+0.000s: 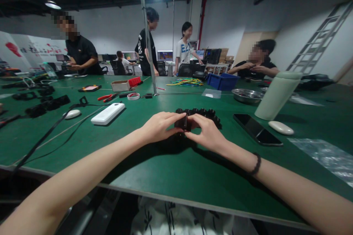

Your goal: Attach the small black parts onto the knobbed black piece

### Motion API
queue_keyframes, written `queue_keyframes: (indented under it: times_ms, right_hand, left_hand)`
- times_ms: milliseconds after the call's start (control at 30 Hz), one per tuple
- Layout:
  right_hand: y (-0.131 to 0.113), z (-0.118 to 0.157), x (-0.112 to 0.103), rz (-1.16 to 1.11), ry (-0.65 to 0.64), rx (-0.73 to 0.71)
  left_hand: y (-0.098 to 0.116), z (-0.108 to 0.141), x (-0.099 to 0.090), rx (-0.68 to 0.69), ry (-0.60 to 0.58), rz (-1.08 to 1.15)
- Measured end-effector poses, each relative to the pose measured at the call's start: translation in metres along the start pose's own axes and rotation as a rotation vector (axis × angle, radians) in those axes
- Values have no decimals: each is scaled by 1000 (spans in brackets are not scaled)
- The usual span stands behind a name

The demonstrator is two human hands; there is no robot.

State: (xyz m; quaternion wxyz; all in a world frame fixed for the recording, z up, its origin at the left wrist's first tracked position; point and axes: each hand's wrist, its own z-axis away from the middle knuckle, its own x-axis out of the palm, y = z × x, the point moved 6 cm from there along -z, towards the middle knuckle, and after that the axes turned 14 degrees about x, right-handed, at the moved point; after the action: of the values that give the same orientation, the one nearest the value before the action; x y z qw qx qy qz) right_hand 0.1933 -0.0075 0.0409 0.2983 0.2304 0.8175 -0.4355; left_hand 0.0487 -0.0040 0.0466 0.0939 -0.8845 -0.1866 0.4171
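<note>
- Over the green counter (162,176), the left grip (158,126) and right grip (206,130) hold one small black part (184,124).
- Each grip is bent nearly closed, with thumb and fingers pinching the part's sides.
- More black parts (204,112) sit just behind it.
- This looks like a holding or fixing step, but the fingers hide the small bits.
- The next move calls for steady hands and a soft, even squeeze.

On the table (171,172), phone (257,129) before bowl (247,96), pliers (106,97) well left (a bin (223,81), probably, farther back)
</note>
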Motion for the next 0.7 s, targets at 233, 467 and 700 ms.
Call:
queue_keyframes:
  times_ms: [233, 467, 700]
  right_hand:
    - [0, 0, 0, 8, 7, -3]
    - [2, 0, 0, 5, 29, -32]
    - [0, 0, -1, 5, 48, -49]
  left_hand:
    - [-1, 1, 1, 3, -14, -3]
    - [-2, 3, 5, -3, -30, 8]
    - [-2, 4, 5, 0, -25, 27]
